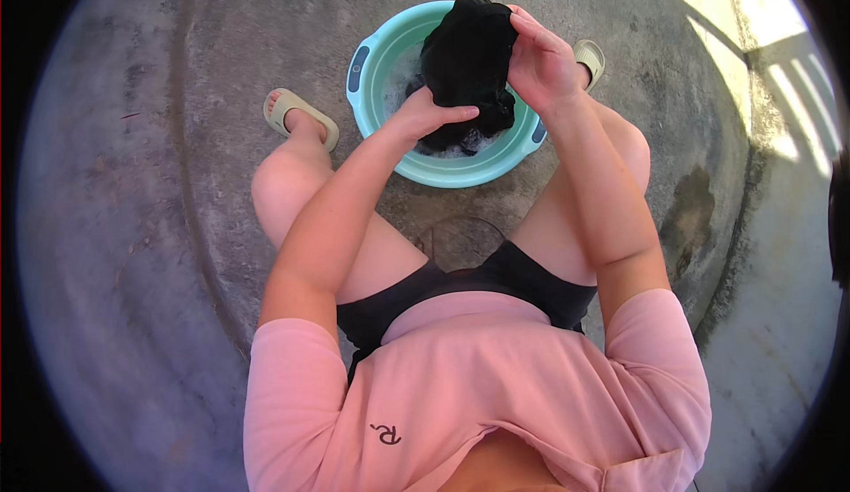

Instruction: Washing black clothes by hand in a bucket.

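Note:
A dark wet-looking cloth garment (pixel 468 53) is held up over a turquoise plastic basin (pixel 458 176). My left hand (pixel 431 115) grips its lower left part, with the thumb lying across the front of the fabric. At the upper right edge, my right hand (pixel 541 57) pinches the cloth between thumb and fingers. The garment's lower folds hang down into the basin. Sudsy water (pixel 396 87) shows inside, along with more dark fabric (pixel 445 140) below my left hand. What kind of garment it is I cannot tell.
My feet in pale slide sandals (pixel 309 117) flank the basin on the concrete floor (pixel 232 40). A thin metal stool frame (pixel 465 218) shows between my thighs. A damp stain (pixel 690 213) marks the ground at right, near a wall base with sunlit patches (pixel 783 93).

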`<action>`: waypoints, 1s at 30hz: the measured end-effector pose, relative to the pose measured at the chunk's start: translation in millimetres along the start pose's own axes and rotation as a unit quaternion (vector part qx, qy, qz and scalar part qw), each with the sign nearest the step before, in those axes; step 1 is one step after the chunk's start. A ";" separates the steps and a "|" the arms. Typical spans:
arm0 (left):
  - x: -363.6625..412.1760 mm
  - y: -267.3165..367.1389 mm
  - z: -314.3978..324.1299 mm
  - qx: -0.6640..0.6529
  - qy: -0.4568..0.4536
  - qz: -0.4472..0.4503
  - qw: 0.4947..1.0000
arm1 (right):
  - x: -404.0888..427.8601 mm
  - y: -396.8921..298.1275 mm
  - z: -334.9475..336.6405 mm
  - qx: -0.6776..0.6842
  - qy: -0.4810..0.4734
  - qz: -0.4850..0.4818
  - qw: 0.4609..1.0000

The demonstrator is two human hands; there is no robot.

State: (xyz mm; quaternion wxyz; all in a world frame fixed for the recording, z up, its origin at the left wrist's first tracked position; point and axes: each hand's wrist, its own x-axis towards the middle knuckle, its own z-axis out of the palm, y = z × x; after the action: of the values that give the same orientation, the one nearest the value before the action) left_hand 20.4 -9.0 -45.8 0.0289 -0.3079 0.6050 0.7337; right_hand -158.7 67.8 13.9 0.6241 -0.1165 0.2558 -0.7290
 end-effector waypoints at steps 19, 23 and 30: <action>-6.9 41.3 -41.3 -0.456 0.224 -0.023 0.861 | 6.4 6.0 -4.0 -0.426 0.115 0.065 0.895; 0.8 24.5 -42.3 -0.438 0.265 -0.100 0.853 | 7.1 17.5 -18.3 -0.518 0.194 0.144 0.821; -16.7 41.5 -41.5 -0.534 0.191 -0.041 0.823 | 1.0 39.5 -28.5 -0.755 0.191 0.169 0.604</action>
State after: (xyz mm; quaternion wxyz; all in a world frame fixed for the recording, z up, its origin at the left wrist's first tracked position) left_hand 33.9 -52.1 -4.8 -0.2260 -0.4332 0.0988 0.8669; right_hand -139.3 69.8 -30.8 0.3639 -0.3587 0.8438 -0.1643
